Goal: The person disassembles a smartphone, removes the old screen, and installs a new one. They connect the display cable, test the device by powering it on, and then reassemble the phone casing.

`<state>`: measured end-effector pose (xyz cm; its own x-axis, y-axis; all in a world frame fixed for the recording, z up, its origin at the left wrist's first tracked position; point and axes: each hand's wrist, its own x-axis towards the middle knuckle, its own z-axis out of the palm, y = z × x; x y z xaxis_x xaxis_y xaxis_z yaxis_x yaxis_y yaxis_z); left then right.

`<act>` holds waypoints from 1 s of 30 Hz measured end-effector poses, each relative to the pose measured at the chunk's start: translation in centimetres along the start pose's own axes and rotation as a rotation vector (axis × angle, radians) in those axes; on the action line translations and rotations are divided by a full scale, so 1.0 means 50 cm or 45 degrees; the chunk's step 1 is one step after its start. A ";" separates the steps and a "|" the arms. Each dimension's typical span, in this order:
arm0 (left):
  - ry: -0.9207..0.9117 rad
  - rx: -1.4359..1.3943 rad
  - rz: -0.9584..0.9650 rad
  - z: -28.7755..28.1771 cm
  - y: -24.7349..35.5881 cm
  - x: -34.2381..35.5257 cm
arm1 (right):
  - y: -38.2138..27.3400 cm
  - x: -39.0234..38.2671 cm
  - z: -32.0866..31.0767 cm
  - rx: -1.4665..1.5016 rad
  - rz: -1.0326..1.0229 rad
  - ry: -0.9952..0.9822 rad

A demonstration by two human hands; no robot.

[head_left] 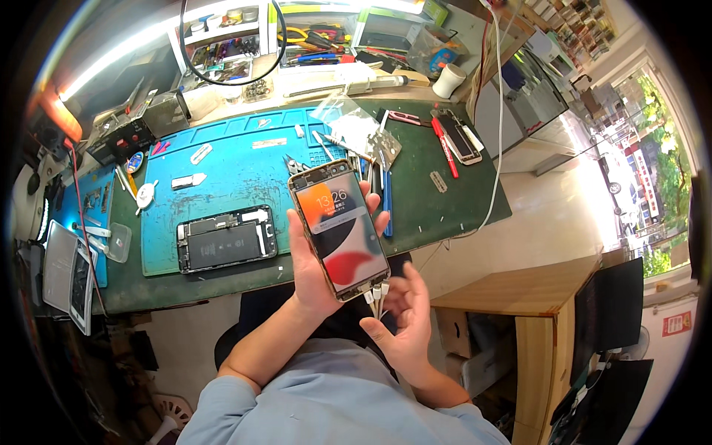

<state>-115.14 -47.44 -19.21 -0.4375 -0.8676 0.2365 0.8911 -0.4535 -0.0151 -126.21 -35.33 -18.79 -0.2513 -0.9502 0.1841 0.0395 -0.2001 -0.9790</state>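
Note:
A smartphone [343, 230] with a lit screen lies tilted in my left hand [311, 271], above the bench's front edge. My thumb is along its left side and fingertips curl round its right edge. Bare inner parts show at the phone's top and bottom ends. Several white cable plugs [377, 294] hang at its bottom end; whether one is plugged in I cannot make out. Just right of these plugs is my right hand [404, 319], thumb and fingers apart, some fingers blurred. An opened phone [226, 239], its battery and boards exposed, rests on the blue mat [222, 174].
Beyond the held phone, tweezers and screwdrivers [386, 200] lie by a clear plastic bag [363, 133]. A red marker [445, 148] and a phone shell [457, 137] are at the right. A white cable [498, 133] hangs over the bench's right side. A wooden cabinet [519, 289] stands right.

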 end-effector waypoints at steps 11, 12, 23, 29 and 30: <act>0.200 0.139 0.149 0.005 0.019 0.011 | 0.044 0.000 0.005 -0.229 0.155 0.146; 0.216 0.134 0.158 0.005 0.020 0.012 | 0.048 0.000 0.004 -0.253 0.137 0.138; 0.137 0.047 0.105 -0.004 0.030 0.012 | 0.074 0.015 0.004 -0.508 -0.160 0.189; 0.066 0.035 0.098 -0.010 0.032 0.012 | 0.077 0.014 0.002 -0.551 -0.193 0.186; 0.047 0.030 0.096 -0.011 0.032 0.012 | 0.077 0.014 0.002 -0.550 -0.194 0.187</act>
<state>-114.06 -48.81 -19.64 -0.3729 -0.9062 0.1995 0.9241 -0.3821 -0.0082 -126.14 -36.78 -22.43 -0.3582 -0.8678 0.3443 -0.4059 -0.1873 -0.8945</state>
